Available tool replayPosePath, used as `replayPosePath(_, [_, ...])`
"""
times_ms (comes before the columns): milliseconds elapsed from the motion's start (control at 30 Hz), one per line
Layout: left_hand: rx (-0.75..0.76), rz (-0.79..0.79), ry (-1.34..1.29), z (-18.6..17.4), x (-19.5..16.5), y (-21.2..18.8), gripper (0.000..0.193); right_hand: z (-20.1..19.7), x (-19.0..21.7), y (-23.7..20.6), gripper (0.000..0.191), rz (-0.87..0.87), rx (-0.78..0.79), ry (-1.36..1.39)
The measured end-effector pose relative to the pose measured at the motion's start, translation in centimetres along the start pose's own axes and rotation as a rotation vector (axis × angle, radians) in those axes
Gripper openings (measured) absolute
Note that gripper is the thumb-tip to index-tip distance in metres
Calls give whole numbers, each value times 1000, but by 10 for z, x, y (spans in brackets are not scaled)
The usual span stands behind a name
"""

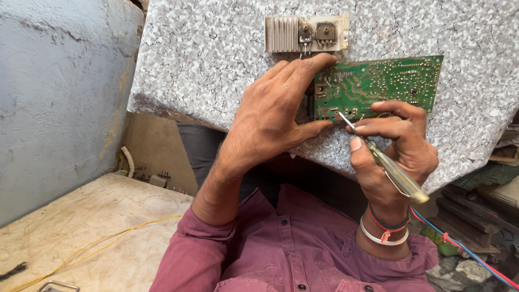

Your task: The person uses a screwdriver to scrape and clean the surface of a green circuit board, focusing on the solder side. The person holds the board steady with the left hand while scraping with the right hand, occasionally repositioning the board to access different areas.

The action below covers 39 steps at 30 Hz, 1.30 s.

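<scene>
Circuit board (378, 86), green and solder side up, lies on the speckled table top (216, 48), at about twelve o'clock from your chest. Nearest you, your right hand (397, 146) is closed around a screwdriver (386, 162) with a clear yellowish handle; the thumb presses along the handle and the metal tip meets the board's lower left edge, near its seven o'clock corner. On that wrist sit a metal bangle (378, 238) and a red thread. Your left hand (270, 116) is at nine o'clock from the board, fingers spread partly open: the forefinger rests on the board's top left corner, the thumb reaches toward its bottom left corner, so the board's left end sits between them. Beyond the left fingertips, at twelve o'clock, a finned heat sink (305, 33) with two dark components lies just above the board. No containers are visible.
</scene>
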<state>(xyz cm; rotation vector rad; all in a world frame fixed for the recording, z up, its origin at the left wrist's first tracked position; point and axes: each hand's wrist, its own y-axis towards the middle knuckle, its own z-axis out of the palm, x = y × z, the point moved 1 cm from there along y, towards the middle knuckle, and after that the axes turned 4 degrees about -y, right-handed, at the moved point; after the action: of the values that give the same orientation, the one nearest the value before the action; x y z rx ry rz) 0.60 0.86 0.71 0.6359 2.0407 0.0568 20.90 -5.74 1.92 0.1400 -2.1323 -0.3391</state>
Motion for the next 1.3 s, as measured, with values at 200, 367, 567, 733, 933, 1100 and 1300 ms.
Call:
replayPosePath(200, [11, -4, 1, -1, 0, 0, 86, -1, 2, -1, 13, 68, -32, 40])
replayPosePath(367, [23, -17, 2, -1, -1, 0, 86, 0, 3, 1, 9, 43, -29, 42])
replayPosePath(567, [14, -4, 3, -2, -1, 0, 87, 0, 2, 0, 9, 32, -33, 54])
replayPosePath(733, [21, -17, 10, -1, -1, 1, 87, 0, 2, 0, 9, 46, -37, 68])
replayPosePath(933, [16, -15, 16, -1, -2, 1, 88, 0, 1, -1, 9, 50, -34, 75])
replayPosePath(1100, [13, 4, 39, -1, -2, 2, 90, 0, -3, -3, 6, 29, -8, 56])
replayPosePath(1300, [26, -31, 49, -1, -3, 1, 85, -1, -7, -7, 6, 9, -4, 35])
